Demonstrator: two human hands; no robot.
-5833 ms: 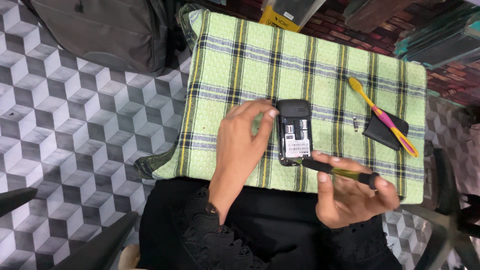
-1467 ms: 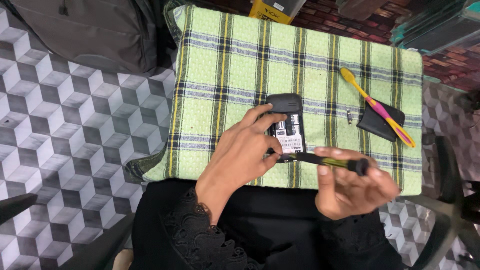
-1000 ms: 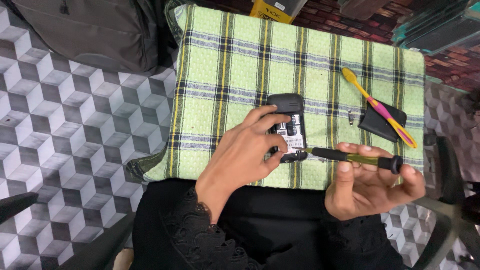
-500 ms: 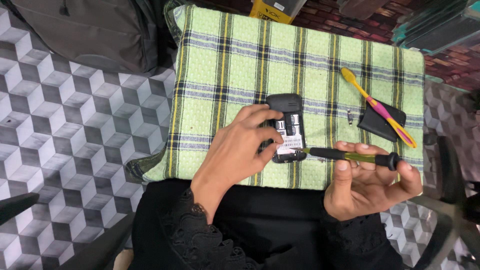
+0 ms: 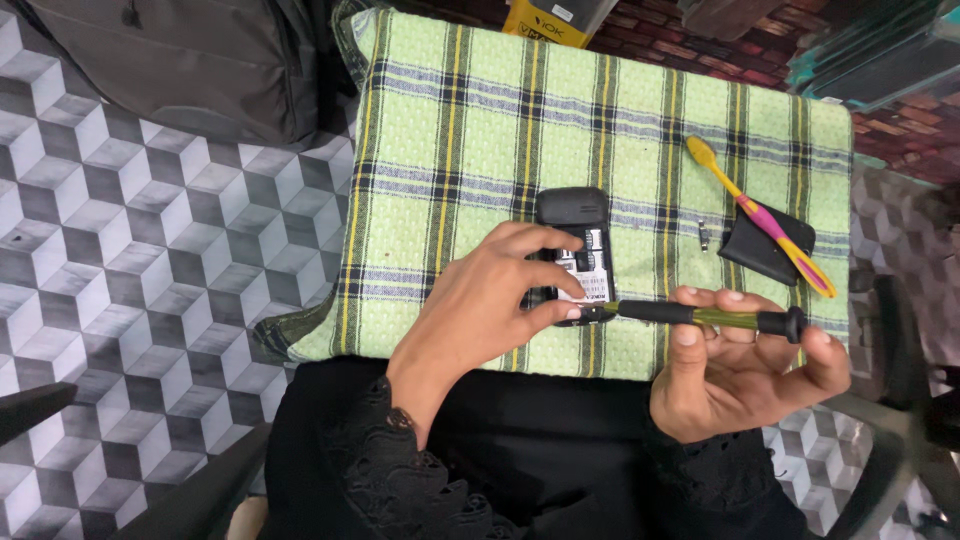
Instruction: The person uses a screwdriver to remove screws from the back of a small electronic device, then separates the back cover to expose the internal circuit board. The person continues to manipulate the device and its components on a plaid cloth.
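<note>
A small black phone (image 5: 574, 215) lies back side up with its cover off on a green plaid cloth (image 5: 470, 140). My left hand (image 5: 485, 305) rests over the phone's lower half, fingers pinching its near end. My right hand (image 5: 745, 365) holds a screwdriver (image 5: 700, 317) with a green and black handle. The shaft lies level and its tip meets the phone's near right corner beside my left thumb.
A yellow and pink toothbrush (image 5: 760, 215) lies across a black cover piece (image 5: 762, 252) at the cloth's right side, with a small screw (image 5: 704, 236) beside it. A grey bag (image 5: 180, 60) sits on the patterned floor to the left. A yellow box (image 5: 550, 18) is at the far edge.
My right hand lifted the screwdriver off and swung it level a second ago; its tip now sits against the phone's near corner again. My left hand stays on the phone.
</note>
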